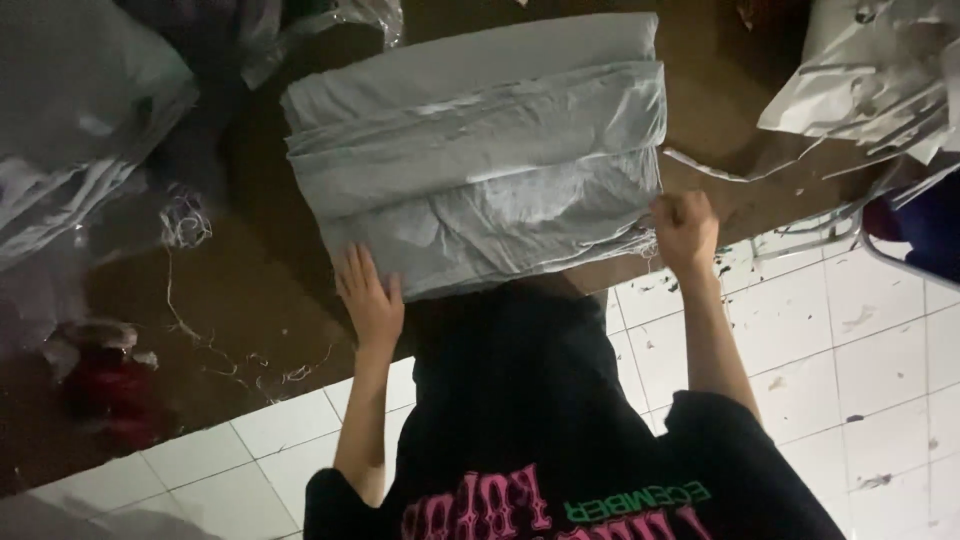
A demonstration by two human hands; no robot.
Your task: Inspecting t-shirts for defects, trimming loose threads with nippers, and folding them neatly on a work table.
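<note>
Both hands on grey cloth stack (pixel 480 160)

Stack of folded pale grey fabric (pixel 480 150), several wrinkled layers lying flat on brown counter (pixel 260 260), frayed threads at its near right corner

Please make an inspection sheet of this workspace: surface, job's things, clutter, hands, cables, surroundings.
Surface: brown table, dim light.
Job's things: folded grey sheet stack lying on the table.
Clutter: loose threads, red object, torn grey scraps.
Hands: left hand flat on the stack's near edge; right hand closed in a fist at its corner.
Cables: nothing seen.
Surroundings: white tiled floor, more grey material at left.
</note>
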